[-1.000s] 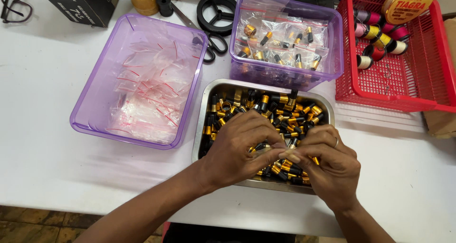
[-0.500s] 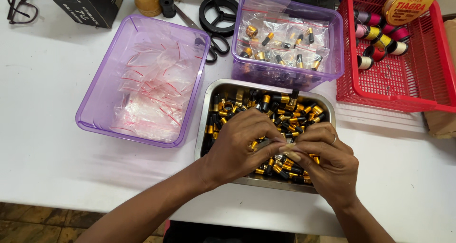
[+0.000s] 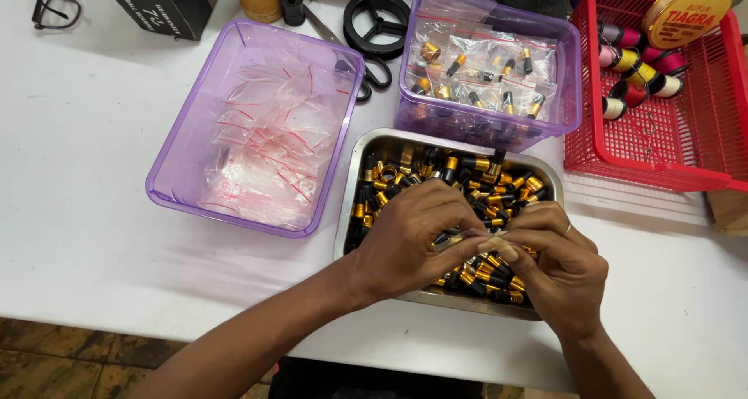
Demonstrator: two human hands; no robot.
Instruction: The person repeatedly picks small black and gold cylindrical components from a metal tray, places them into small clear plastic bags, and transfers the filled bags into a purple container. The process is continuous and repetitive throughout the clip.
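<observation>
White table [image 3: 86, 204] carries everything. Over a metal tray [image 3: 354, 192] both hands meet, fingertips pinched together on a small clear bag [image 3: 460, 239]; left hand [image 3: 409, 239] and right hand [image 3: 557, 266] are both closed on it. Black-and-gold small parts [image 3: 467, 173] fill the tray. Just beside it stand a purple tub of empty bags [image 3: 257, 134] and a purple box of filled bags [image 3: 487, 68]. A red basket [image 3: 686, 146] is at the right.
</observation>
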